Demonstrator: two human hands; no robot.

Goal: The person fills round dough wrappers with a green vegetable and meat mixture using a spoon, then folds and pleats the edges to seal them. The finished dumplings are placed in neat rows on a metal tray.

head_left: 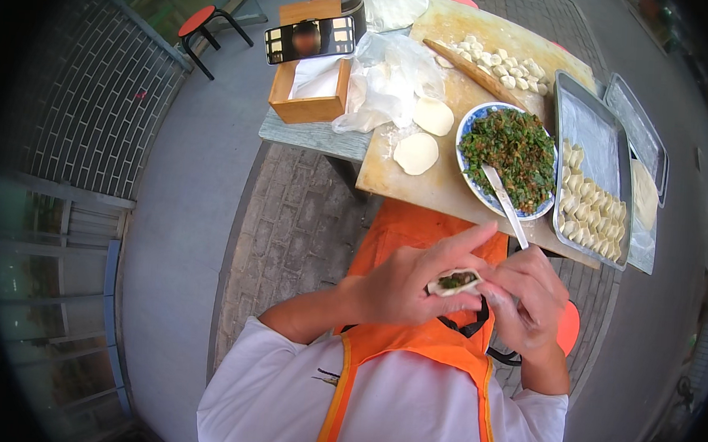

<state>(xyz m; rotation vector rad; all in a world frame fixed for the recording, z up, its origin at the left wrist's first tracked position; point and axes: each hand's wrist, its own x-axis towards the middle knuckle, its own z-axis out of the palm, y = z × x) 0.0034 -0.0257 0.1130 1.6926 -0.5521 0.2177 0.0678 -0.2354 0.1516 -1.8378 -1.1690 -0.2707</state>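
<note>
My left hand cradles a dumpling wrapper, a folded round of dough with chopped green filling showing in its opening. The fingers of my right hand pinch the wrapper's right edge. Just beyond my hands, a blue-and-white bowl is heaped with chopped greens and brown bits. A flat spatula leans out of it; its handle end meets my right hand in the view, and I cannot tell whether they touch. Two flat dough rounds lie left of the bowl.
On the floured board lie a wooden rolling pin and several dough pieces. At right, a metal tray holds rows of folded dumplings. A phone, wooden box and plastic bags stand left.
</note>
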